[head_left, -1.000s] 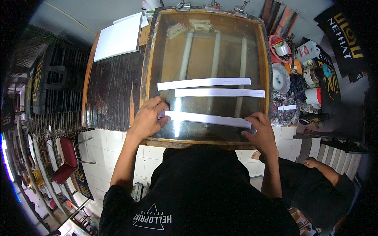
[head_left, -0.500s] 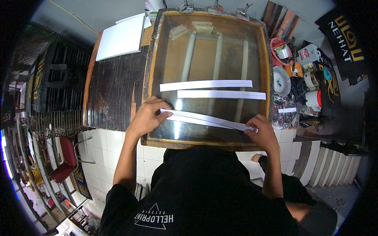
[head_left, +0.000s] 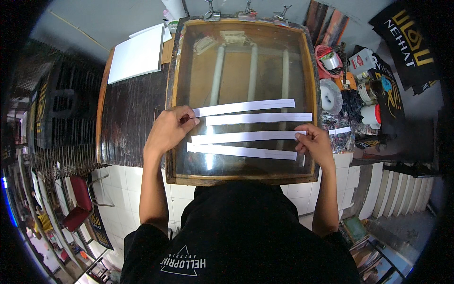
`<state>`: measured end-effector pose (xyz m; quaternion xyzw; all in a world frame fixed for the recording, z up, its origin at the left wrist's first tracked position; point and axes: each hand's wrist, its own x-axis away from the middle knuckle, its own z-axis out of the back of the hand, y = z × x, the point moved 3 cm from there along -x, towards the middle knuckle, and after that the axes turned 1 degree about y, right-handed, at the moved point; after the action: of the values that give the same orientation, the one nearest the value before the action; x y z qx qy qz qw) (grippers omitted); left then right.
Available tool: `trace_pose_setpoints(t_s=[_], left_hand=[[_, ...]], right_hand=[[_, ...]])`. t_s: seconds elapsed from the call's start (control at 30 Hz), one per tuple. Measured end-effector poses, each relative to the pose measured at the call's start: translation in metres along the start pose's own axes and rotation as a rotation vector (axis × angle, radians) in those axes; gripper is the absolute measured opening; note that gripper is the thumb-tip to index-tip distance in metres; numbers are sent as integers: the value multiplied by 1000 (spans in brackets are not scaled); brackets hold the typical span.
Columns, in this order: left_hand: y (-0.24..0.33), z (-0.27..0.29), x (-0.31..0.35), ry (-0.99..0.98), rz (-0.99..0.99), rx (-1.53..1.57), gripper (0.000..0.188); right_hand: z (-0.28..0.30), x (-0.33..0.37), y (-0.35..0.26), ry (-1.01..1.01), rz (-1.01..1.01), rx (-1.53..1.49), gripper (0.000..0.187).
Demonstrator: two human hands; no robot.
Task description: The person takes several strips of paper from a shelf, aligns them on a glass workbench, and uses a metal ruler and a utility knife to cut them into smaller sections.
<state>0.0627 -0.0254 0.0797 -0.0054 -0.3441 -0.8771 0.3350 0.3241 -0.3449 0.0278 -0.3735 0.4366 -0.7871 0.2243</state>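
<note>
Several long white paper strips lie roughly crosswise on a glass-topped wooden box (head_left: 236,171), with tubes visible beneath the glass. My left hand (head_left: 169,128) is closed, its thumb and finger pinching the left end of the farthest strip (head_left: 246,107). Just nearer lies a second strip (head_left: 260,118), touched by neither hand. My right hand (head_left: 316,146) is closed at the right end of a third strip (head_left: 246,137), thumb and fingertip on its end. The nearest strip (head_left: 241,150) slants slightly down to the right, its right end beside my right hand.
A white stack of sheets or board (head_left: 136,56) rests on the dark table (head_left: 132,113) at left. Metal clamps (head_left: 247,13) line the box's far side. At right stand a plastic bowl (head_left: 330,98), a white jug (head_left: 362,60), cans and a small white strip (head_left: 339,130).
My left hand has left the near strips and moved up to the farthest strip's left end. The two near strips, overlapping before, now lie apart. My right hand has shifted slightly farther away.
</note>
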Motion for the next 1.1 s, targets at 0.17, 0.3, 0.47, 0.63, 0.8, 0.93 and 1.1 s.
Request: trace_pose_setpoints(t_s=[0.17, 0.3, 0.47, 0.63, 0.8, 0.93, 1.1], left_hand=[[-1, -8, -3, 56, -111, 57, 23], [-6, -11, -6, 97, -108, 37, 19], [-14, 0, -8, 215, -99, 119, 19], [-23, 3, -2, 251, -73, 79, 18], [-33, -4, 11, 285, -115, 79, 20], [-37, -11, 25, 230, -54, 89, 22], [-44, -18, 43, 184, -19, 105, 23]], right_hand=[[-3, -1, 10, 56, -8, -18, 20], [-1, -1, -1, 132, -12, 142, 21], [11, -6, -3, 262, 92, 324, 25], [18, -7, -4, 301, 44, 365, 24], [10, 11, -5, 229, 36, 443, 21], [-2, 31, -5, 150, 56, 480, 26], [-13, 49, -9, 130, 76, 492, 34]])
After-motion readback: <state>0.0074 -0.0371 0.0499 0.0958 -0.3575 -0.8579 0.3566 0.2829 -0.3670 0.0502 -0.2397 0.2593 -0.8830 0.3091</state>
